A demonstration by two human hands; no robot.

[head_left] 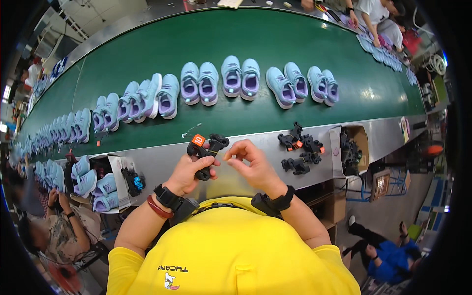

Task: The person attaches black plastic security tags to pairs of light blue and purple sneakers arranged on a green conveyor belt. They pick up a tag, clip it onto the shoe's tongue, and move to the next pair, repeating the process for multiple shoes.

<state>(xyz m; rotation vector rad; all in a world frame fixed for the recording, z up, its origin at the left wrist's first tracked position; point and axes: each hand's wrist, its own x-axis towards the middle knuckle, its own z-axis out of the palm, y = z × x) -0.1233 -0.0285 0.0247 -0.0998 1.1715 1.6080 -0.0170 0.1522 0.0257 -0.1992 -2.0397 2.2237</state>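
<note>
My left hand (186,171) grips a bundle of black plastic pieces (216,142), knobby and hooked in shape, with an orange tag (198,140) at its upper left. A thin yellowish band (219,154) shows at the bundle's right side. The fingertips of my right hand (251,164) are pinched together at this band, just right of the bundle. Similar black bundles with orange tags (301,142) lie on the metal table edge (260,184) to the right, one more (295,166) slightly nearer.
Pale blue sneakers with lilac linings (199,81) line the green belt (172,39). An open cardboard box (364,147) at right holds more black pieces. Left stands a box of sneakers (105,187), beside black pieces with blue parts (132,182). Other people (381,19) work around the line.
</note>
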